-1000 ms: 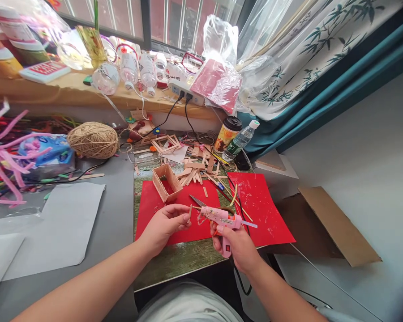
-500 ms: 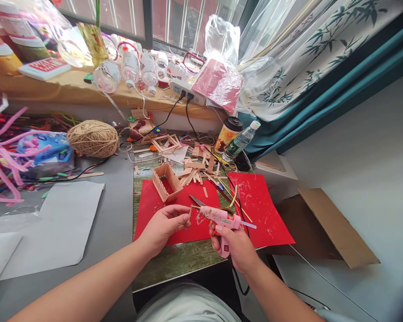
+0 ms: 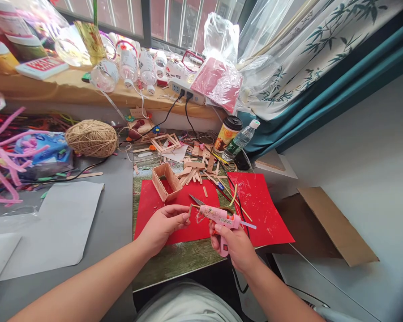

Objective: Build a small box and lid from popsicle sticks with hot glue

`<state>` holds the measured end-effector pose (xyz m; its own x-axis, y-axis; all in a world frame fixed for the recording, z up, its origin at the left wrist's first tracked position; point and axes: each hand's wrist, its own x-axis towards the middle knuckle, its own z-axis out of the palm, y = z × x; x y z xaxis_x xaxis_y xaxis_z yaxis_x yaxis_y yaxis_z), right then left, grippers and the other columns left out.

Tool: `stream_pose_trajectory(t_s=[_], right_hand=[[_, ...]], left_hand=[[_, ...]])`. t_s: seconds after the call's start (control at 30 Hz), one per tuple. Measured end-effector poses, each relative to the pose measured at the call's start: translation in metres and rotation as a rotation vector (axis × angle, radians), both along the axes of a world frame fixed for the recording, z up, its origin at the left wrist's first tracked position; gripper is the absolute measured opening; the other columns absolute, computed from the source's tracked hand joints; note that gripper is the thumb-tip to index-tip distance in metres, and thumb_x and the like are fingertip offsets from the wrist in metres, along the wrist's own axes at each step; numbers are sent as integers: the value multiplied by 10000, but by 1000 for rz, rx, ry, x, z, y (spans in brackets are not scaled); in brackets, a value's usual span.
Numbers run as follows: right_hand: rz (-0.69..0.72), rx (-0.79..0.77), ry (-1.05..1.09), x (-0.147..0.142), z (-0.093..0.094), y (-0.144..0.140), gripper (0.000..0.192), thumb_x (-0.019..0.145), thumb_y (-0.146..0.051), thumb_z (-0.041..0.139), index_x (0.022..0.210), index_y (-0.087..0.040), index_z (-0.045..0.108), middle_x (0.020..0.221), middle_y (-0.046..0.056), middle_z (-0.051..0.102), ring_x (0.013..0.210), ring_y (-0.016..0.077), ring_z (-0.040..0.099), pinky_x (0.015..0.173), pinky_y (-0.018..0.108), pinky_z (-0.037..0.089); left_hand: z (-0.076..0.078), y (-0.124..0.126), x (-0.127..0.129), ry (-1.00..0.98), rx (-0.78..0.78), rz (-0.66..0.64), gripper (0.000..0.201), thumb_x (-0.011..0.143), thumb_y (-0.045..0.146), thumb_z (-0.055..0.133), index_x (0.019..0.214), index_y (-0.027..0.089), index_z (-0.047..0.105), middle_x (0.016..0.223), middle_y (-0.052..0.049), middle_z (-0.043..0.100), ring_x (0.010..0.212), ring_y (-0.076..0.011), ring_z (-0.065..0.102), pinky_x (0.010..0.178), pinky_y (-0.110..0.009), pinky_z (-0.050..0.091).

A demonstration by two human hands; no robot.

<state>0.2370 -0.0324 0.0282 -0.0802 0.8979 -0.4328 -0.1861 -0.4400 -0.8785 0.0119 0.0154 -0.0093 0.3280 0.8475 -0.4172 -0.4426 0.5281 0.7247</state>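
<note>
My right hand is wrapped round the handle of a pink hot glue gun, with a clear glue stick poking out of its back. The gun's nozzle points left, at a small piece of craft stick pinched upright between the thumb and fingers of my left hand. Nozzle and stick piece look to be touching or nearly so. Beyond my left hand an open box frame made of craft sticks rests on red paper. The blades of scissors show behind the gun.
Loose craft sticks lie heaped behind the box frame. A paper cup and a water bottle stand at the back right. Twine sits at the left. A black cord runs from the power strip.
Both hands keep their holds and hardly move. The view has shifted very slightly.
</note>
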Motion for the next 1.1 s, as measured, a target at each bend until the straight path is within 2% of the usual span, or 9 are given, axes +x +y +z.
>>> stream_pose_trajectory(t_s=[0.27, 0.53, 0.73, 1.1], right_hand=[[-7, -13, -47, -1, 1, 2, 287, 848, -451, 734, 809, -175, 665, 585, -15, 613, 462, 98, 494, 444, 220, 366], [2, -47, -86, -2, 1, 0, 350, 812, -507, 740, 755, -172, 655, 549, -12, 600, 472, 98, 498, 461, 215, 374], [28, -44, -87, -1, 1, -1, 361, 811, -504, 727, 688, -180, 626, 517, -12, 579, 471, 103, 490, 465, 224, 371], [30, -48, -87, 1, -2, -2, 368, 827, -501, 727, 691, -176, 623, 536, -11, 582, 482, 105, 496, 469, 222, 363]], left_hand=[[-2, 0, -1, 6, -1, -9, 361, 705, 342, 932, 1016, 198, 818, 919, -53, 768, 777, -141, 699, 786, -269, 564], [3, 0, 0, -6, -6, 0, 362, 692, 342, 938, 1002, 197, 820, 881, -45, 766, 770, -139, 692, 783, -271, 557], [-1, 0, 1, -2, -18, 16, 357, 675, 342, 946, 984, 213, 823, 877, -36, 772, 770, -144, 702, 770, -269, 555], [-2, 0, 0, -8, -28, 21, 348, 688, 329, 944, 988, 206, 818, 928, -37, 775, 782, -137, 712, 803, -270, 568]])
